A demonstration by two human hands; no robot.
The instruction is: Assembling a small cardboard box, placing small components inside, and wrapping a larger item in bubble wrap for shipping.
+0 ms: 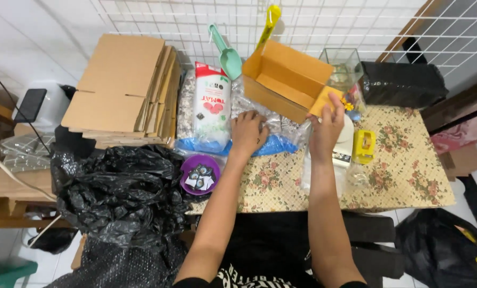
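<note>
An open brown cardboard box lies tipped on a table with a floral cloth. My right hand holds the box's front flap near its lower right corner. My left hand rests on a clear plastic bag of pale and blue material just below the box. Beside it lies a white and red printed bag.
A stack of flat cardboard sits at the left. Black plastic bags pile below it. A purple bowl holds small packets. A yellow tape dispenser, glass tank, green scoop and wire grid wall surround the box.
</note>
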